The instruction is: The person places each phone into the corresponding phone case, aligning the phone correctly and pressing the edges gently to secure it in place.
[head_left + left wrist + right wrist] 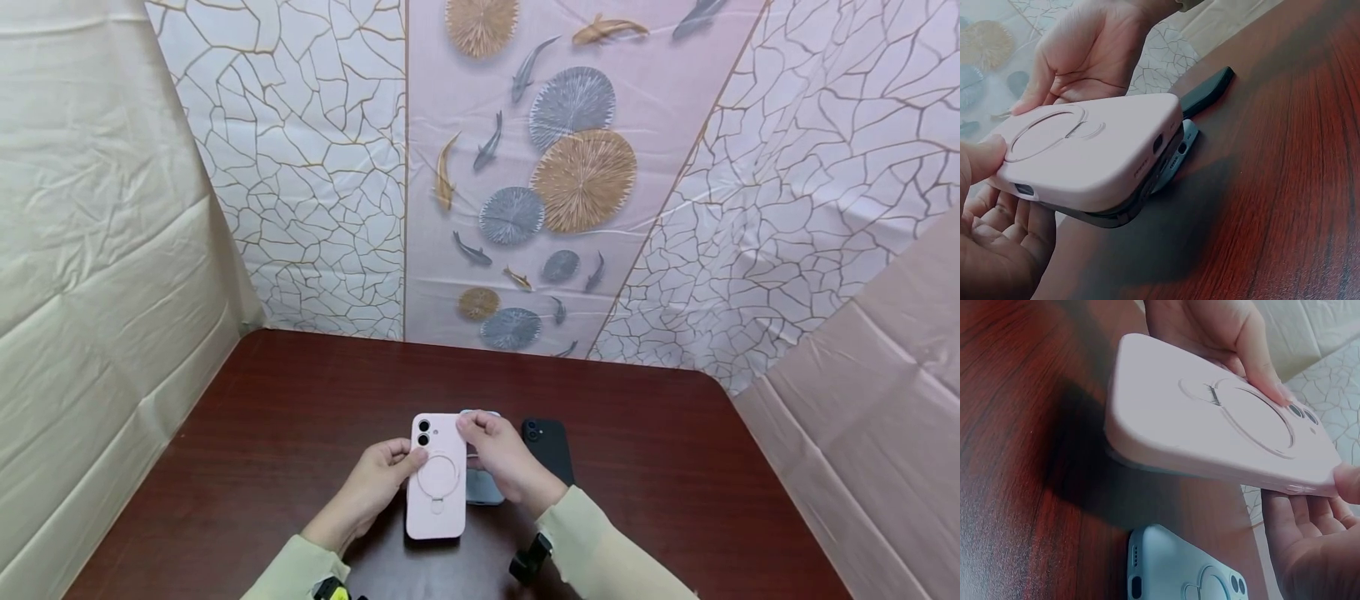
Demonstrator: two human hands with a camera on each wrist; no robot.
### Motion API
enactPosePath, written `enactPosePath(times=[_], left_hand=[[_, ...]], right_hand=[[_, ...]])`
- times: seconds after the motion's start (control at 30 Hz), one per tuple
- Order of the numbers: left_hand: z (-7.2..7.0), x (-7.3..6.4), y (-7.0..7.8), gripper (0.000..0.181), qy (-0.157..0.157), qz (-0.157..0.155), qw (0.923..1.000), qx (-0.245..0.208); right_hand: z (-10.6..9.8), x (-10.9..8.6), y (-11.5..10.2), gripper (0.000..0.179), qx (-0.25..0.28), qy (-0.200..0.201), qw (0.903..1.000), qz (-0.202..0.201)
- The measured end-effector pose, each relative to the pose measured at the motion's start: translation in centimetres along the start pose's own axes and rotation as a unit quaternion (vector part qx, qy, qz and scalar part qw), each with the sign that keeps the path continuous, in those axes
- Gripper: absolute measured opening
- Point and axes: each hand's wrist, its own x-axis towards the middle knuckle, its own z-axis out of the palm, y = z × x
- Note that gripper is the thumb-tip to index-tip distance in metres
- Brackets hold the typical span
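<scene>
Both hands hold a pink phone case (437,518) above the table, its back with a ring and camera lenses facing up. At its left edge, my left hand (371,485) pinches it with the thumb on top and fingers underneath. The right hand (506,454) grips the upper right corner in the same way. In the left wrist view, the dark edge of a phone (1107,218) juts out below the case's lower rim. A light blue phone case (1169,565), also with a ring, lies on the table beneath the right hand, which partly hides it.
Right of the right hand lies a black phone or case (553,454), lenses up, partly covered by the wrist. The dark red wooden table (300,400) is bounded by patterned cloth (322,167) at the back and plain cloth at both sides.
</scene>
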Motion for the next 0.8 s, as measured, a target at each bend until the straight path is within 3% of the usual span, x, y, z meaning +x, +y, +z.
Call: enactPosePath(times=[0.23, 0.43, 0.6, 0.8], left_hand=[[0.0, 0.3, -0.1, 0.03, 0.039, -0.003, 0.9992, -0.01], [-0.4, 0.6, 0.4, 0.026, 0.082, 0.012, 0.9954, -0.048], [-0.6, 0.7, 0.7, 0.026, 0.094, 0.017, 0.9931, -0.068], [-0.6, 0.7, 0.5, 0.025, 0.091, 0.011, 0.9934, -0.069]], right_hand=[[0.6, 0.1, 0.6, 0.031, -0.046, 0.024, 0.9986, -0.013], [0.8, -0.6, 1.4, 0.03, -0.105, -0.01, 0.9943, -0.014], [0.9, -1.0, 1.6, 0.027, -0.11, -0.033, 0.9931, -0.023], [1.2, -1.1, 1.9, 0.025, -0.122, -0.031, 0.9914, -0.035]])
